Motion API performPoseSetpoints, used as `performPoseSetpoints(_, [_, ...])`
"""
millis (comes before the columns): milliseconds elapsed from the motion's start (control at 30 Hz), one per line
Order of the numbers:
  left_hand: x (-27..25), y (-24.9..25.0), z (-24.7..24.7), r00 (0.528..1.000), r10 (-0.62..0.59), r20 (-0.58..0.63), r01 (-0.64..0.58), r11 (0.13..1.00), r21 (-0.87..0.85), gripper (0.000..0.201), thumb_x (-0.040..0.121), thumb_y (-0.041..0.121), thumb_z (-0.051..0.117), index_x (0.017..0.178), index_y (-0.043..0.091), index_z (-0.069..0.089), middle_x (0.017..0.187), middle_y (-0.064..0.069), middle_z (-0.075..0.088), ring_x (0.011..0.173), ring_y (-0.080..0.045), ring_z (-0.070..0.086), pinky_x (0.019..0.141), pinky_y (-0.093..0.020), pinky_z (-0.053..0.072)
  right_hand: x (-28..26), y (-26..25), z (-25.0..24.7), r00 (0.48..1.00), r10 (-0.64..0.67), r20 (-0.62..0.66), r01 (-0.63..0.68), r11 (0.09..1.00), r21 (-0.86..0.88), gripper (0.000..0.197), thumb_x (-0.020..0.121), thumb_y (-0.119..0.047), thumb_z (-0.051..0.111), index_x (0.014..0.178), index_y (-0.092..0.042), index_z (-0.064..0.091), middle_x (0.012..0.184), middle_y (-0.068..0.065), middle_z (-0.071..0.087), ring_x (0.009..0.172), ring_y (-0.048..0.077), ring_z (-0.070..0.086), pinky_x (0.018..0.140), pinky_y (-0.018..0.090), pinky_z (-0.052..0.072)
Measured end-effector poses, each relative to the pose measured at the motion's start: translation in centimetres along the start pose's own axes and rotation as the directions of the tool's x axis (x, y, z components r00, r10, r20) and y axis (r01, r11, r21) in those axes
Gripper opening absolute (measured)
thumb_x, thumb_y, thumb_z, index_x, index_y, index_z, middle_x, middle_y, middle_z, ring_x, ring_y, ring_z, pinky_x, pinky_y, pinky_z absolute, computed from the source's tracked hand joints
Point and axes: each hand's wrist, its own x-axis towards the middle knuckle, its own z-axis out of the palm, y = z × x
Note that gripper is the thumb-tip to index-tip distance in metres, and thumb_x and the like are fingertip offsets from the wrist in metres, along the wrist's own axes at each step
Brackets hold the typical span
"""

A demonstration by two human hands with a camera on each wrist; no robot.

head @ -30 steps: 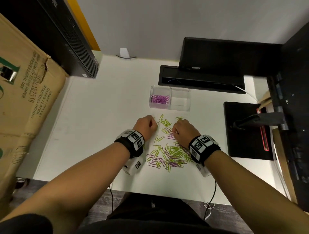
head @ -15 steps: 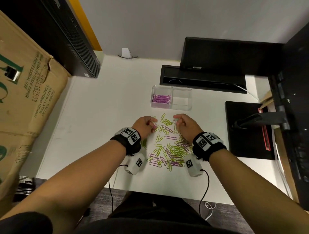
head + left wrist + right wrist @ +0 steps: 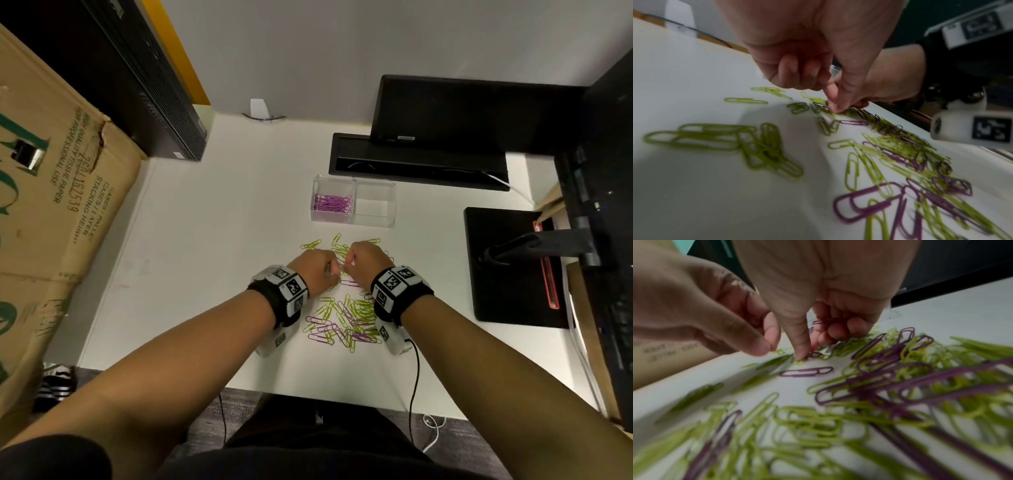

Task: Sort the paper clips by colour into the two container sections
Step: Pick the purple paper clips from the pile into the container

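Midway: purple clips gathered by pinch from a mixed heap

Both hands are shown lowered over the far edge of the heap of paper clips (image 3: 344, 317), which lies spread on the white desk (image 3: 205, 240) just in front of the clear two-section container (image 3: 354, 205). The right hand (image 3: 364, 263) is curled; several purple clips (image 3: 823, 322) are held against its palm, presumably so that several can be carried in one trip, while its thumb and forefinger reach down to another on the desk. The left hand (image 3: 313, 270) is pinched narrowly, thumb to fingertip, at a purple clip (image 3: 821, 104) on the desk; whether the clip is actually gripped cannot be told. Purple clips (image 3: 332, 202) fill the left section; the right section appears empty, so green seems to be left for later. The clips are thin looped wire with a smooth coloured coating, lying flat and overlapped, hence the fingertip grasp
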Motion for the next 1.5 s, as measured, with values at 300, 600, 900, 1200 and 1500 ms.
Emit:
performPoseSetpoints(300, [0.6,1.3,2.1,0.997,0.060,-0.050,-0.052,0.988,0.146,0.015,0.086,0.027,0.063,0.097,0.016,0.061,0.106,-0.003,0.063,0.097,-0.022,0.061,0.081,-0.031,0.048,0.5,0.4,-0.6,1.000,-0.013,0.019,0.014,0.999,-0.032,0.011,0.084,-0.015,0.059,0.092,-0.010,0.064,0.102,0.012,0.066,0.093,0.029,0.062,0.082,0.038,0.052])
performPoseSetpoints(600, [0.7,1.0,2.0,0.992,0.121,-0.018,-0.115,0.972,0.203,0.019,0.088,0.019,0.054,0.106,0.017,0.061,0.112,-0.002,0.061,0.098,-0.023,0.061,0.081,-0.030,0.049,0.2,2.9,-3.0,0.990,0.126,-0.058,-0.091,0.905,0.415,0.014,0.088,-0.014,0.056,0.094,-0.009,0.067,0.088,0.004,0.065,0.079,0.018,0.059,0.073,0.030,0.049])
performPoseSetpoints(900, [1.7,1.3,2.2,0.991,0.110,0.077,-0.125,0.963,0.239,0.013,0.087,0.023,0.058,0.094,0.012,0.059,0.101,-0.005,0.060,0.088,-0.023,0.060,0.077,-0.033,0.051,-2.2,7.3,-5.4,0.923,0.331,0.195,-0.256,0.153,0.955,0.019,0.089,-0.011,0.042,0.072,-0.010,0.050,0.064,0.008,0.046,0.053,0.020,0.038,0.051,0.031,0.032])
performPoseSetpoints(1200, [2.7,2.9,1.1,0.989,-0.144,-0.024,0.112,0.855,-0.507,0.010,0.089,0.012,0.052,0.097,0.015,0.058,0.077,0.003,0.057,0.067,-0.011,0.051,0.061,-0.023,0.043,-2.0,7.1,-2.8,0.911,0.411,-0.024,-0.401,0.899,0.179,0.031,0.082,-0.037,0.067,0.074,-0.009,0.060,0.071,0.008,0.060,0.069,0.024,0.059,0.060,0.027,0.041])
performPoseSetpoints(1500, [3.9,5.9,0.6,0.925,-0.283,0.255,0.373,0.544,-0.751,0.030,0.091,0.001,0.035,0.067,0.009,0.051,0.050,-0.003,0.045,0.030,-0.009,0.044,0.038,-0.017,0.035,-1.6,6.1,-3.0,0.890,0.455,0.006,-0.419,0.815,0.401,0.041,0.083,-0.023,0.062,0.050,-0.010,0.041,0.049,0.003,0.040,0.047,0.019,0.040,0.051,0.023,0.033])
